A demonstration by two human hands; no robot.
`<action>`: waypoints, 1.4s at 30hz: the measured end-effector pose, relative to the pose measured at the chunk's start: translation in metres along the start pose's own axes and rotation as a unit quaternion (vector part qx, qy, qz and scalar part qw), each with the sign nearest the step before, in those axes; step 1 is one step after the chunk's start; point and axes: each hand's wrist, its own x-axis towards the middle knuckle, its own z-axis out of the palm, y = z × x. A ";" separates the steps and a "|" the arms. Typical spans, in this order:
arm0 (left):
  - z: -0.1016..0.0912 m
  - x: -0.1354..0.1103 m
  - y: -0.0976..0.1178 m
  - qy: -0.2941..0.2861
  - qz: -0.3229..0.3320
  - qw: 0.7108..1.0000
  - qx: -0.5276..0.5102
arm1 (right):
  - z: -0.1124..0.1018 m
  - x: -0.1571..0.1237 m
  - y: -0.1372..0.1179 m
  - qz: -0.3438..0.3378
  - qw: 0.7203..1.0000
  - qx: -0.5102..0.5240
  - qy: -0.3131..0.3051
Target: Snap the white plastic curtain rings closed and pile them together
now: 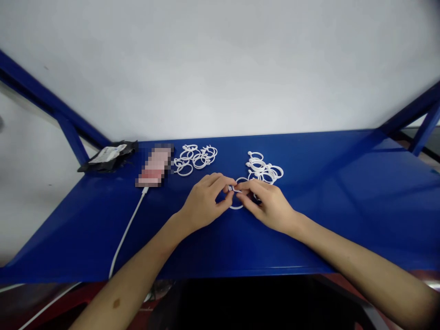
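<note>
My left hand (205,201) and my right hand (267,204) meet over the middle of the blue table (343,206). Both pinch the same white plastic ring (237,206), fingertips closed on its clasp end. Part of the ring is hidden under my fingers. Just behind my right hand lies a pile of several white rings (264,168). A second pile of white rings (195,158) sits further left, behind my left hand.
A phone (154,168) lies at the back left with a white cable (127,229) running off the front edge. A dark plastic packet (108,156) rests at the table's back left corner. Blue frame bars rise at both sides; a white wall stands behind.
</note>
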 end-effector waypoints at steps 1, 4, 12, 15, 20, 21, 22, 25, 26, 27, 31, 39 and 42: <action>-0.001 0.000 0.001 -0.007 -0.013 1.000 -0.025 | 0.000 0.000 0.000 0.016 1.000 0.013 0.008; -0.006 0.002 0.002 -0.029 -0.075 0.989 -0.128 | -0.002 0.001 -0.002 0.068 0.996 0.043 0.032; -0.010 0.002 -0.004 -0.071 -0.152 0.936 -0.311 | -0.005 0.001 -0.008 0.080 0.990 0.112 0.010; -0.008 0.001 -0.005 -0.037 -0.148 0.935 -0.319 | -0.004 0.000 -0.009 0.095 0.986 0.137 -0.004; -0.005 0.001 -0.003 -0.005 -0.127 0.939 -0.320 | -0.002 0.000 -0.008 0.089 0.984 0.151 0.002; -0.004 0.001 -0.002 -0.006 -0.121 0.938 -0.324 | -0.002 -0.001 -0.008 0.079 0.986 0.148 0.006; -0.004 0.001 -0.001 -0.008 -0.114 0.937 -0.330 | -0.003 -0.001 -0.008 0.066 0.988 0.143 0.008; -0.003 -0.001 0.001 -0.012 -0.093 0.936 -0.339 | -0.006 -0.003 -0.008 0.019 0.994 0.104 0.007; -0.002 -0.001 0.002 -0.015 -0.087 0.937 -0.338 | -0.008 -0.004 -0.007 0.001 0.996 0.085 0.004; -0.002 -0.002 0.002 -0.019 -0.084 0.938 -0.337 | -0.009 -0.005 -0.007 -0.014 0.998 0.065 -0.002; -0.001 -0.004 0.001 -0.039 -0.091 0.935 -0.341 | -0.012 -0.007 -0.005 -0.065 0.998 0.003 -0.024; 0.000 0.005 -0.017 -0.045 -0.110 0.976 -0.180 | -0.007 0.001 0.005 -0.012 0.999 -0.033 0.000; -0.004 0.007 -0.036 0.011 -0.124 0.991 0.041 | -0.013 0.007 0.015 0.033 0.994 -0.090 0.057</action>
